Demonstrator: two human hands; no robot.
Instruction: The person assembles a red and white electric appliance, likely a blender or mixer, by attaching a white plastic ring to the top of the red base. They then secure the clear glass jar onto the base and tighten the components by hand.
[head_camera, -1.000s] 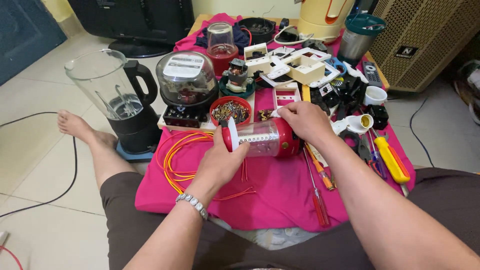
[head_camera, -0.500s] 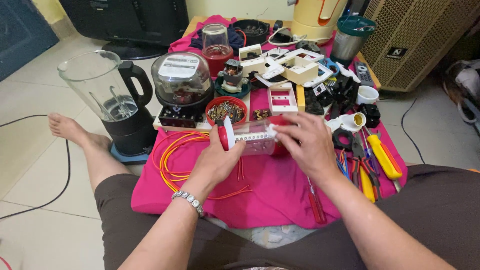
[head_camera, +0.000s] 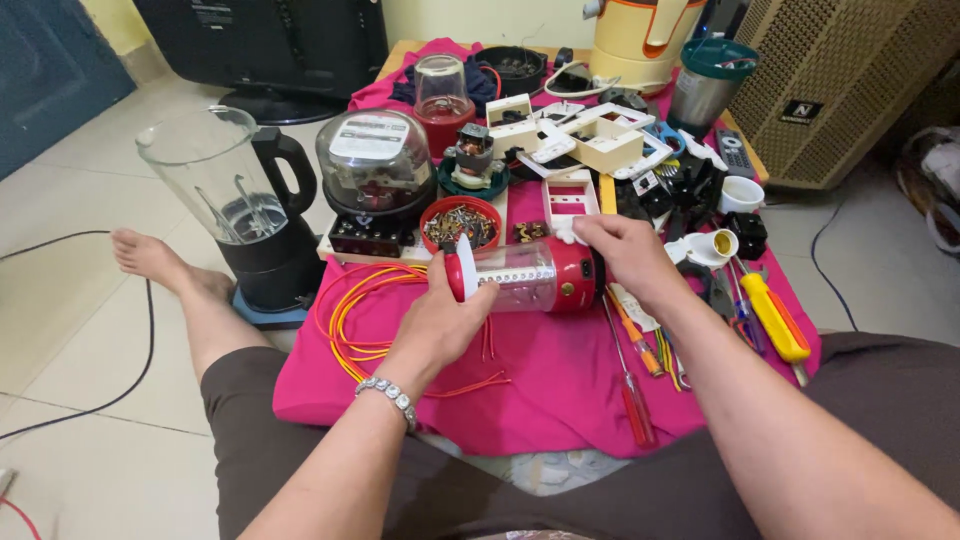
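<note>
Sitting on a tiled floor, a person holds a small lantern-style lamp (head_camera: 528, 275) sideways above a pink cloth (head_camera: 560, 370). The lamp has a clear plastic middle with a row of small lights inside, a red base and a red-and-white cap. The left hand (head_camera: 440, 320) is wrapped around the cap end, and the right hand (head_camera: 625, 255) is closed over the red base, so both hands are clamped on the lamp, one at each end. Judging by the grip, the step in hand looks like twisting or pulling the two ends apart, though the seam is hidden under the fingers and I cannot tell whether it has opened. Such a move would call for a firm counter-twist while the clear tube is kept level. Just beside the lamp lie looped orange wires (head_camera: 365, 310), a red screwdriver (head_camera: 630, 385) and a yellow-handled screwdriver (head_camera: 775, 320). A blender jug (head_camera: 225, 200) stands well to the left.
</note>
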